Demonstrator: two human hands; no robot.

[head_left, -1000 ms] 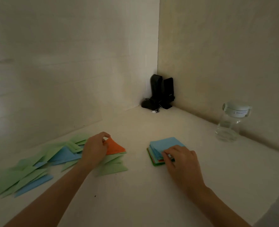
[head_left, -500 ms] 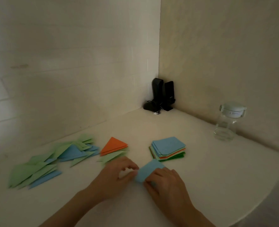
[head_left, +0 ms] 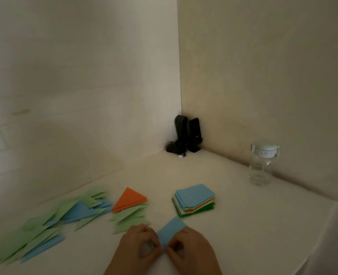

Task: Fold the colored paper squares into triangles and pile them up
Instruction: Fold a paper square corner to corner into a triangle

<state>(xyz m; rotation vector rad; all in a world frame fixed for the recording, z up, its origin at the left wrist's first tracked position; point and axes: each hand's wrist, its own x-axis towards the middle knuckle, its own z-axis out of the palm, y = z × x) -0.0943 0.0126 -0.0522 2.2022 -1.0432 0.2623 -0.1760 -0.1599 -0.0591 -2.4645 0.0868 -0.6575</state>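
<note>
A light blue paper square (head_left: 171, 230) lies on the white table near the front edge. My left hand (head_left: 139, 247) and my right hand (head_left: 190, 249) both pinch its near corner, fingertips close together. Behind it sits a stack of unfolded squares (head_left: 195, 199), blue on top with orange and green below. To the left, an orange folded triangle (head_left: 129, 199) rests on green triangles (head_left: 130, 219). Farther left spreads a loose pile of green and blue triangles (head_left: 51, 221).
A clear glass jar (head_left: 261, 167) with a white lid stands at the right by the wall. Black speakers with a cable (head_left: 186, 135) occupy the far corner. The table's edge (head_left: 312, 255) falls away at the lower right.
My left hand left the orange triangle, my right hand took a blue square off the stack. Both hands now pinch that sheet's near corner in front of me.
</note>
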